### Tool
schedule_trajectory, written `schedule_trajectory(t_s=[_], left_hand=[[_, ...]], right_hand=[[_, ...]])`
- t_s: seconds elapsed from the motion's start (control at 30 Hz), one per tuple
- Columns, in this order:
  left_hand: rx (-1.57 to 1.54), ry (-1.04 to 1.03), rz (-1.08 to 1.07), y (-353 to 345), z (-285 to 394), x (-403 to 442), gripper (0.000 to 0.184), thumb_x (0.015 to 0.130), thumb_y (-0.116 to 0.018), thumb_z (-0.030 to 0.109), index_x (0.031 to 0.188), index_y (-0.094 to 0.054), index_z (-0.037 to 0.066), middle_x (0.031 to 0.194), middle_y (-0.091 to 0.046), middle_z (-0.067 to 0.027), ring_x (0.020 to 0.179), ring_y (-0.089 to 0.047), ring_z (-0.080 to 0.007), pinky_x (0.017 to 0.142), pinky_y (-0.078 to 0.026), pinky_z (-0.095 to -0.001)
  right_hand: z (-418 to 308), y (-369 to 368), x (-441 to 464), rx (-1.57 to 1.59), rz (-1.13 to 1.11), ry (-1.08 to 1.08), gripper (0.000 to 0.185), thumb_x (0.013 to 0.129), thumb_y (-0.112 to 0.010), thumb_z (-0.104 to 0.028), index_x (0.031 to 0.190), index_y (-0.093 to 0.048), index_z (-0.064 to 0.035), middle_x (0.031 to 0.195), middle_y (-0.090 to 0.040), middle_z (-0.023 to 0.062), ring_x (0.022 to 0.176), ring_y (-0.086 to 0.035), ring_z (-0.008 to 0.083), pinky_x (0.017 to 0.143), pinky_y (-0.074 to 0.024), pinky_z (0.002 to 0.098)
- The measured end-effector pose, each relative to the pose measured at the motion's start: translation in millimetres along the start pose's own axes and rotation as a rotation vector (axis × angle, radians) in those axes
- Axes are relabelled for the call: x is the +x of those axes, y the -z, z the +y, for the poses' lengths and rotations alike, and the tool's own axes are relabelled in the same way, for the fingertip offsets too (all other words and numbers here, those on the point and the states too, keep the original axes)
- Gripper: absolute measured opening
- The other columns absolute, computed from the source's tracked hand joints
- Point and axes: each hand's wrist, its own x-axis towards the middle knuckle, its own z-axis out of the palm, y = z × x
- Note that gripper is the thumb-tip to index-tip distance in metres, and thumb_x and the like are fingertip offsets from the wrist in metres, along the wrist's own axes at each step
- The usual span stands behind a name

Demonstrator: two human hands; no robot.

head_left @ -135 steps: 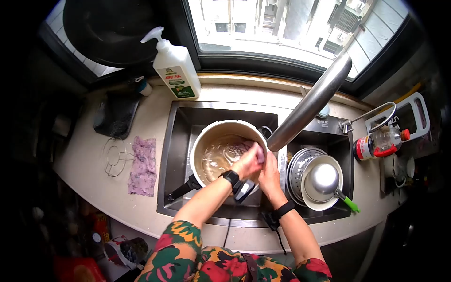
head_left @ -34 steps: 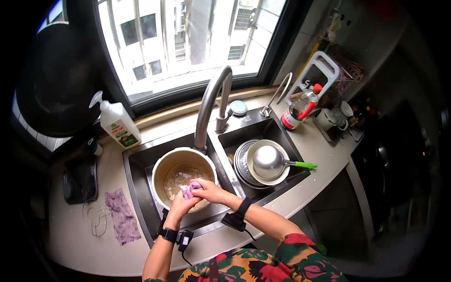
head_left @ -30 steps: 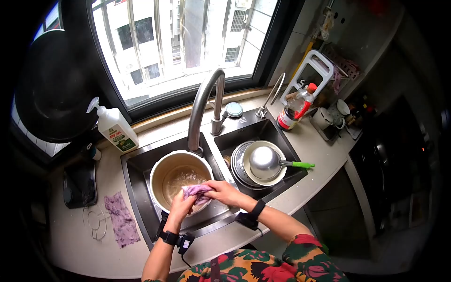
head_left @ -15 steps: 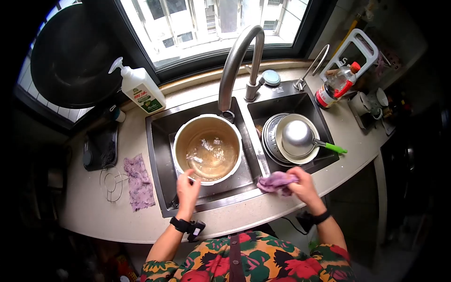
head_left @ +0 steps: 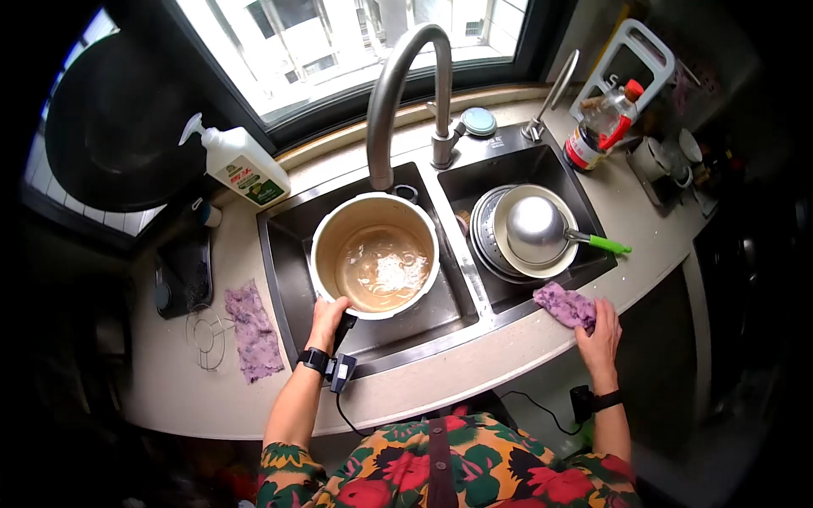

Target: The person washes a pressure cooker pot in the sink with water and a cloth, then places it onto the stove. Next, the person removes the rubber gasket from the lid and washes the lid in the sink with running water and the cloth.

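A deep pot [head_left: 329,222] with clear water inside stands in the left sink basin [head_left: 457,315]. My left hand [head_left: 327,322] is closed at the pot's near edge, by its black handle [head_left: 345,328]. On the counter's front edge, just right of the sink, lies a bunched purple cloth [head_left: 562,305]. My right hand [head_left: 601,334] has its thumb and fingers around the right end of this cloth. The fingers of my left hand under the rim are partly hidden.
In the right basin sit stacked bowls [head_left: 555,269], a colander and a ladle [head_left: 538,229] with a green handle. The faucet [head_left: 381,127] arches over the left basin. A pump bottle [head_left: 246,169], wire rack [head_left: 205,337] and second purple cloth [head_left: 254,330] are at left; a sauce bottle [head_left: 593,135] at right.
My right hand has moved right with the purple cloth and lowered it onto the counter. My left hand has closed on the pot's near edge. The view has shifted slightly.
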Motion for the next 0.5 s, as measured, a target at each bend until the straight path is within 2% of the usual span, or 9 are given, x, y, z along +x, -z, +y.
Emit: schedule_trajectory(t_s=[0.07,0.13,0.23,0.27,0.3,0.37,0.4,0.47,0.5], left_hand=[[0.117,-0.018,0.039,4,1,15,0.033,0.065,-0.053,0.009,0.096,-0.052,-0.002,0.079,-0.057,-0.0046,0.066,-0.052,-0.0119,0.058,-0.041,-0.0232],[0.304,-0.068,0.144,15,0,32,0.029,0.064,-0.051,0.009,0.091,-0.054,-0.003,0.076,-0.057,-0.0042,0.064,-0.051,-0.0120,0.058,-0.041,-0.0240],[0.694,-0.068,0.221,2,71,1,0.038,0.064,-0.053,0.019,0.096,-0.055,-0.002,0.083,-0.062,-0.0095,0.072,-0.057,-0.0172,0.065,-0.043,-0.0281],[0.841,-0.095,0.262,4,74,6,0.046,0.063,-0.054,0.026,0.104,-0.054,0.005,0.085,-0.063,-0.0116,0.078,-0.059,-0.0226,0.070,-0.044,-0.0314],[0.871,-0.103,0.256,1,82,5,0.046,0.063,-0.054,0.026,0.104,-0.054,0.005,0.085,-0.063,-0.0116,0.078,-0.059,-0.0226,0.070,-0.044,-0.0314],[1.120,-0.190,0.205,-13,104,-1,0.054,0.063,-0.053,0.028,0.114,-0.047,0.013,0.086,-0.062,-0.0138,0.081,-0.060,-0.0281,0.072,-0.045,-0.0350],[1.296,-0.230,0.198,-24,114,-3,0.060,0.063,-0.053,0.028,0.121,-0.039,0.018,0.084,-0.062,-0.0178,0.081,-0.059,-0.0332,0.070,-0.045,-0.0392],[1.448,-0.271,0.161,-40,126,-1,0.060,0.064,-0.053,0.027,0.121,-0.038,0.014,0.081,-0.062,-0.0181,0.077,-0.059,-0.0345,0.068,-0.046,-0.0410],[1.575,-0.299,0.134,-46,128,0,0.060,0.065,-0.052,0.026,0.120,-0.036,0.010,0.078,-0.062,-0.0185,0.073,-0.060,-0.0357,0.065,-0.046,-0.0429]], right_hand=[[-16,7,-1,-0.038,0.181,0.196,0.045,0.066,-0.057,-0.008,0.110,-0.047,-0.0027,0.117,-0.045,0.0166,0.112,-0.039,0.0336,0.093,-0.0303,0.0454],[-46,13,-1,0.216,0.168,0.277,0.039,0.065,-0.057,-0.005,0.104,-0.050,-0.0013,0.111,-0.048,0.0167,0.107,-0.044,0.0328,0.092,-0.0325,0.0418],[-115,-10,-9,0.742,-0.103,0.404,0.036,0.065,-0.059,-0.004,0.100,-0.052,0.0013,0.108,-0.049,0.0176,0.102,-0.047,0.0324,0.089,-0.0374,0.0385],[-140,-22,-10,0.795,-0.192,0.494,0.039,0.066,-0.058,-0.007,0.104,-0.052,0.0004,0.110,-0.048,0.0190,0.105,-0.045,0.0329,0.090,-0.0365,0.0392],[-165,-35,-11,0.838,-0.236,0.581,0.046,0.067,-0.058,-0.010,0.110,-0.047,0.0002,0.112,-0.046,0.0204,0.108,-0.042,0.0341,0.091,-0.0358,0.0401],[-209,-71,-17,0.767,-0.380,0.618,0.055,0.069,-0.058,-0.013,0.118,-0.039,0.0017,0.123,-0.038,0.0208,0.114,-0.037,0.0350,0.096,-0.0316,0.0402],[-229,-87,-22,0.766,-0.413,0.600,0.052,0.070,-0.057,-0.012,0.117,-0.038,0.0022,0.121,-0.041,0.0220,0.113,-0.038,0.0364,0.093,-0.0338,0.0414],[-255,-105,-21,0.778,-0.447,0.571,0.050,0.071,-0.055,-0.012,0.116,-0.038,0.0026,0.118,-0.044,0.0233,0.111,-0.040,0.0377,0.091,-0.0360,0.0426],[-264,-110,-15,0.817,-0.660,0.494,0.044,0.072,-0.053,-0.012,0.112,-0.042,0.0007,0.115,-0.047,0.0228,0.109,-0.043,0.0376,0.089,-0.0366,0.0448]])
